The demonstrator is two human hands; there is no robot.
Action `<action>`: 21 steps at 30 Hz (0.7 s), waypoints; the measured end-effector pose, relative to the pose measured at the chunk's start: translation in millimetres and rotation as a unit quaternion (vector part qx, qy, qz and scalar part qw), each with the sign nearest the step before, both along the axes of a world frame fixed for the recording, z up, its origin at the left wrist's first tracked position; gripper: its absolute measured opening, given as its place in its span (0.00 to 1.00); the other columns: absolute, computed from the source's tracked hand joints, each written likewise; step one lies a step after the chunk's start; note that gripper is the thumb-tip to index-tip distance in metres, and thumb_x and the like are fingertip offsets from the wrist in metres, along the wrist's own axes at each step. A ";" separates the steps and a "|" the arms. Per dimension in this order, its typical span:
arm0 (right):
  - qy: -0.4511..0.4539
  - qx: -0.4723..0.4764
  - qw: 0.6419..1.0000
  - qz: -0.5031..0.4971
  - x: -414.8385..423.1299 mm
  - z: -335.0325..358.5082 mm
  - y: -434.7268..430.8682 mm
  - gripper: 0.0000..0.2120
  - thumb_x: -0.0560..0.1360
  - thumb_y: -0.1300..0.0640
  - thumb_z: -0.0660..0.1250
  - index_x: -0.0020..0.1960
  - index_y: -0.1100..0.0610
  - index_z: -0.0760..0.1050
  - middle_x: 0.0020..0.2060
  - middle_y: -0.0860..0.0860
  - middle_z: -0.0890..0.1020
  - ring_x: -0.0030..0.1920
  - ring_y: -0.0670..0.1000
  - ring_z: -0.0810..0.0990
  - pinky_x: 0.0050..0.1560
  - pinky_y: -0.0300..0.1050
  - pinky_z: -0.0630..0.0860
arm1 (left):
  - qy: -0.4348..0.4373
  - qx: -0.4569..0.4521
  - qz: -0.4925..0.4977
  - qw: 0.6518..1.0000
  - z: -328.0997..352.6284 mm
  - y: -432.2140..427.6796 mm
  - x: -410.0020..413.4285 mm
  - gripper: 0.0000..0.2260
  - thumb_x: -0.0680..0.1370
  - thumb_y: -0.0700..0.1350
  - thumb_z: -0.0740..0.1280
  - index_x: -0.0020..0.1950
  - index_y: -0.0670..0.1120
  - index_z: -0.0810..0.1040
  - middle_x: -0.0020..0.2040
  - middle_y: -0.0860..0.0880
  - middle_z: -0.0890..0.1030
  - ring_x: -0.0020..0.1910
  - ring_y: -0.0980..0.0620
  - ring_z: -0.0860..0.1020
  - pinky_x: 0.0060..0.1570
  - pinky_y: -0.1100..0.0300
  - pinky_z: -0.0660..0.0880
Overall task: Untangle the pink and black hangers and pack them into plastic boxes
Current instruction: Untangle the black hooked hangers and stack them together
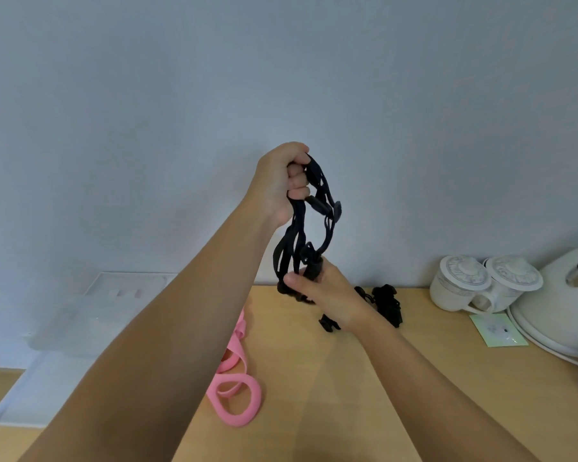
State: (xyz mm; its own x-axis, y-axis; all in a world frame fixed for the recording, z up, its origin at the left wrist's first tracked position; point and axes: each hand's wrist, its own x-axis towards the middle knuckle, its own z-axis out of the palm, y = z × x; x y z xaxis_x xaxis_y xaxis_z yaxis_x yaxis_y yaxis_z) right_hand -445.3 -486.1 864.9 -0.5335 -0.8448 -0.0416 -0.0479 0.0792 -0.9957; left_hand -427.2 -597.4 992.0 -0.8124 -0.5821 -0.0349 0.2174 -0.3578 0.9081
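The left hand (281, 181) is raised, its fingers curled tight round the top of the black hangers (317, 225), a tangle of thin soft loops with small hard clips. The right hand (327, 291) grips the low end of the same tangle, just above the wooden table (397, 378). The pink hangers (237, 398), flat matte bands in round loops, lie on the table beside a milky plastic box (90, 315). More black pieces (387, 303) lie behind the right hand, near two glossy white cups (461, 285).

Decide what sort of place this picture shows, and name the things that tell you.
Probably a home room, perhaps a kitchen corner: a wooden table against a plain wall, two lidded ceramic cups and a white kettle-like appliance.
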 end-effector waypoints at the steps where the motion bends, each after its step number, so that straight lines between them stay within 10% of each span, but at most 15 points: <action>1: 0.003 0.012 1.000 0.011 3.1 0.3 -0.8 0.04 0.74 0.58 0.68 0.48 0.53 0.74 0.39 0.46 0.81 0.38 0.39 0.80 0.42 0.31 0.74 | 0.007 0.013 -0.001 1.000 -0.4 -1.5 -1.3 0.12 0.74 0.33 0.56 0.33 0.47 0.65 0.22 0.54 0.58 0.18 0.58 0.55 0.20 0.67 0.50; 10: -0.045 0.075 0.995 0.039 8.2 -0.2 -4.9 0.13 0.78 0.49 0.60 0.45 0.57 0.77 0.39 0.52 0.80 0.41 0.50 0.76 0.51 0.45 0.75 | -0.139 -0.160 -0.029 0.977 -40.9 -18.1 -3.3 0.02 0.73 0.40 0.66 0.43 0.45 0.74 0.34 0.49 0.74 0.33 0.52 0.72 0.38 0.59 0.71; 16: -0.100 0.082 0.991 -0.045 -2.5 3.3 -3.7 0.16 0.78 0.47 0.60 0.42 0.58 0.75 0.37 0.51 0.78 0.38 0.45 0.77 0.41 0.41 0.79 | -0.361 -0.207 -0.052 0.908 -96.1 -29.0 17.9 0.47 0.62 0.74 0.64 0.73 0.49 0.61 0.69 0.49 0.69 0.67 0.46 0.69 0.65 0.50 0.66; 21: -0.073 0.137 0.987 -0.042 -5.6 -2.8 -4.5 0.16 0.78 0.47 0.59 0.44 0.60 0.74 0.39 0.53 0.77 0.43 0.50 0.77 0.47 0.46 0.78 | -0.493 -0.169 -0.173 0.836 -122.4 -11.7 42.9 0.38 0.72 0.73 0.51 0.60 0.42 0.76 0.54 0.45 0.80 0.54 0.44 0.77 0.56 0.50 0.72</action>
